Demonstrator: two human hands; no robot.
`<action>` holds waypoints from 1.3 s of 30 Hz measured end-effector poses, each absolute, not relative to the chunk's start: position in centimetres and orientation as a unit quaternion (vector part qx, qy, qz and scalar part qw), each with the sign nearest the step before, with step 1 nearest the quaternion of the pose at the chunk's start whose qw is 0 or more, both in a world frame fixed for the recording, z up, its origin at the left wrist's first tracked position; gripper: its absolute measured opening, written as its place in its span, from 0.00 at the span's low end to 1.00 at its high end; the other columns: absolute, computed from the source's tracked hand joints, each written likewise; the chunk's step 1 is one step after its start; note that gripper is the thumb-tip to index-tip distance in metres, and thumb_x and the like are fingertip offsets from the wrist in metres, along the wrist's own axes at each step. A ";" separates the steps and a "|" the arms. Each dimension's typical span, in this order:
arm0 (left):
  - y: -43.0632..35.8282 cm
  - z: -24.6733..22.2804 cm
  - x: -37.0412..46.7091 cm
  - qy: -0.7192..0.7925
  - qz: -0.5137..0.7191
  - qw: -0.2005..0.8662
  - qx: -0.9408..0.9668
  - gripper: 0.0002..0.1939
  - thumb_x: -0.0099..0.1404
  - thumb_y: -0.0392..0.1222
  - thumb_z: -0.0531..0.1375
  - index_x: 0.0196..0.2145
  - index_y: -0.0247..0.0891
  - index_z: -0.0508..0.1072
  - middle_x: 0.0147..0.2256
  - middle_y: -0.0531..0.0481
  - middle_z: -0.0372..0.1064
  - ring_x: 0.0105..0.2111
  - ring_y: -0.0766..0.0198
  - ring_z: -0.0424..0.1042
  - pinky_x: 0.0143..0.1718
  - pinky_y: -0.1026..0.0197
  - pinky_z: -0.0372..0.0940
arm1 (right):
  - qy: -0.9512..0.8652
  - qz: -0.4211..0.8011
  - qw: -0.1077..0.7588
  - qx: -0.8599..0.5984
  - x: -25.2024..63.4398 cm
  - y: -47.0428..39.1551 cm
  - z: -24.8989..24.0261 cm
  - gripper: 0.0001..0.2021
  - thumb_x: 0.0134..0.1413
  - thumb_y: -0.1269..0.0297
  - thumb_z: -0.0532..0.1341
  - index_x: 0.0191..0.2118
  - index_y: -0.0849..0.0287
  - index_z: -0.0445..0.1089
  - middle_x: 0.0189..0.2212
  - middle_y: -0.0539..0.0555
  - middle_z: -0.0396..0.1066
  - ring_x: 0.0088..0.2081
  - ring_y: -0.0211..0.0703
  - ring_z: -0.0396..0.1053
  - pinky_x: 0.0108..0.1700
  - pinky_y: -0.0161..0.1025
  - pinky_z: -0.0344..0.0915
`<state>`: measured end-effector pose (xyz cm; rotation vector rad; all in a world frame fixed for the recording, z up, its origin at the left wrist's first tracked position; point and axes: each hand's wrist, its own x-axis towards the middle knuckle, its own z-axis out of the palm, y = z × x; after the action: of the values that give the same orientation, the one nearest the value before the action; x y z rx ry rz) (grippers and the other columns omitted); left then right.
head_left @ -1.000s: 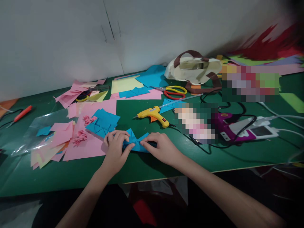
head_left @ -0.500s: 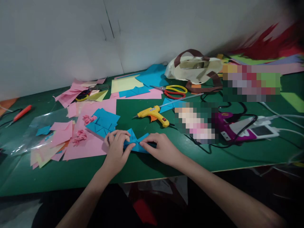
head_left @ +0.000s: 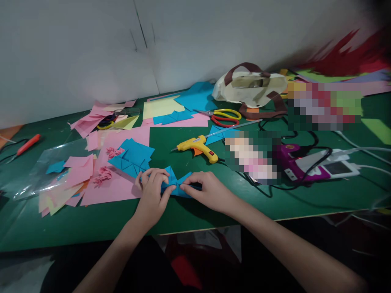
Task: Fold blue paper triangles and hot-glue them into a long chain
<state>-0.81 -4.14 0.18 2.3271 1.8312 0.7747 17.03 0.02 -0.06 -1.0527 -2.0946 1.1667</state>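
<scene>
A creased sheet of blue folded paper (head_left: 182,190) lies between my hands near the table's front edge. My left hand (head_left: 155,185) is closed on its left side, thumb on top near the middle. With thumb and forefinger, my right hand (head_left: 204,189) pinches the right part close to the centre. The undersides of the paper are hidden by my fingers. Just left of my left hand, another blue folded piece (head_left: 131,156) rests on a large pink sheet (head_left: 119,191), beside small crumpled pink paper shapes (head_left: 104,175).
Beyond my hands lies a yellow glue gun (head_left: 195,147), with scissors (head_left: 226,116) behind it. A cream bag (head_left: 232,95) with brown handles stands at the back. Purple-and-white power strips (head_left: 320,167) and cables occupy the right. Paper scraps and a red-handled tool (head_left: 29,144) lie left.
My left hand has shifted very slightly to the right on the blue paper. My right hand keeps its pinch almost in the same spot.
</scene>
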 end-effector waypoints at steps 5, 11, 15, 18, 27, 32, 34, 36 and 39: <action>-4.3 0.0 -0.7 0.601 0.257 0.040 0.756 0.06 0.63 0.36 0.56 0.30 0.41 0.59 0.39 0.48 0.68 0.45 0.52 0.60 0.50 0.42 0.46 | -0.796 0.404 0.261 -0.369 17.3 0.1 -0.6 0.15 0.57 0.61 0.56 0.23 0.59 0.71 0.19 0.49 0.68 0.24 0.34 0.61 0.29 0.34 0.53; -4.4 0.1 -0.5 0.613 0.263 0.035 0.744 0.06 0.63 0.37 0.55 0.29 0.41 0.60 0.39 0.48 0.69 0.45 0.52 0.60 0.50 0.42 0.45 | -0.804 0.393 0.260 -0.364 17.6 0.2 -0.2 0.14 0.57 0.61 0.56 0.24 0.59 0.72 0.20 0.50 0.69 0.24 0.35 0.62 0.29 0.35 0.52; -4.4 0.1 -0.3 0.618 0.259 0.031 0.742 0.06 0.63 0.37 0.55 0.29 0.41 0.60 0.39 0.47 0.69 0.45 0.52 0.61 0.49 0.44 0.47 | -0.817 0.376 0.253 -0.355 17.6 0.3 -0.1 0.14 0.57 0.62 0.56 0.24 0.59 0.71 0.20 0.49 0.69 0.24 0.35 0.61 0.30 0.35 0.51; -4.4 0.0 -0.2 0.620 0.259 0.028 0.740 0.06 0.63 0.37 0.55 0.29 0.41 0.60 0.39 0.47 0.69 0.45 0.52 0.61 0.50 0.44 0.47 | -0.836 0.354 0.243 -0.342 17.5 0.3 -0.2 0.14 0.57 0.61 0.57 0.22 0.59 0.68 0.19 0.48 0.66 0.24 0.35 0.60 0.31 0.35 0.51; -4.6 -0.3 -0.4 0.601 0.255 -0.008 0.757 0.05 0.63 0.39 0.56 0.29 0.41 0.64 0.38 0.48 0.71 0.45 0.53 0.64 0.52 0.43 0.46 | -0.885 0.249 0.218 -0.327 17.8 0.5 -0.4 0.09 0.54 0.66 0.60 0.25 0.59 0.70 0.25 0.49 0.71 0.31 0.37 0.63 0.40 0.39 0.47; -4.6 -0.6 -0.7 0.517 0.241 -0.071 0.819 0.04 0.64 0.39 0.56 0.36 0.42 0.71 0.33 0.52 0.74 0.40 0.57 0.68 0.49 0.50 0.51 | -0.900 0.194 0.229 -0.318 18.1 0.8 -0.8 0.04 0.52 0.69 0.61 0.28 0.58 0.73 0.26 0.49 0.72 0.32 0.37 0.63 0.41 0.41 0.46; -4.6 -0.6 -0.7 0.492 0.235 -0.084 0.834 0.05 0.65 0.35 0.55 0.35 0.41 0.71 0.30 0.53 0.75 0.37 0.59 0.69 0.46 0.51 0.52 | -0.905 0.175 0.230 -0.312 18.1 0.8 -1.0 0.04 0.50 0.69 0.62 0.27 0.58 0.72 0.25 0.48 0.71 0.32 0.38 0.63 0.41 0.40 0.46; -4.6 -0.5 -0.7 0.484 0.235 -0.087 0.838 0.08 0.65 0.33 0.54 0.31 0.40 0.71 0.28 0.54 0.74 0.35 0.60 0.69 0.44 0.52 0.52 | -0.911 0.157 0.231 -0.304 17.9 0.7 -1.2 0.03 0.49 0.69 0.62 0.26 0.58 0.72 0.25 0.48 0.71 0.32 0.38 0.63 0.40 0.40 0.46; -4.5 -0.2 -0.5 0.486 0.243 -0.095 0.834 0.10 0.64 0.32 0.54 0.28 0.41 0.71 0.24 0.55 0.73 0.32 0.61 0.68 0.41 0.52 0.50 | -0.921 0.111 0.240 -0.285 17.6 0.5 -1.5 0.01 0.48 0.69 0.62 0.28 0.59 0.72 0.26 0.49 0.71 0.32 0.39 0.63 0.39 0.40 0.47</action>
<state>-0.47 -4.53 -0.19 2.7921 1.6257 0.8134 17.64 0.48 -1.49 -0.7795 -2.5217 0.3049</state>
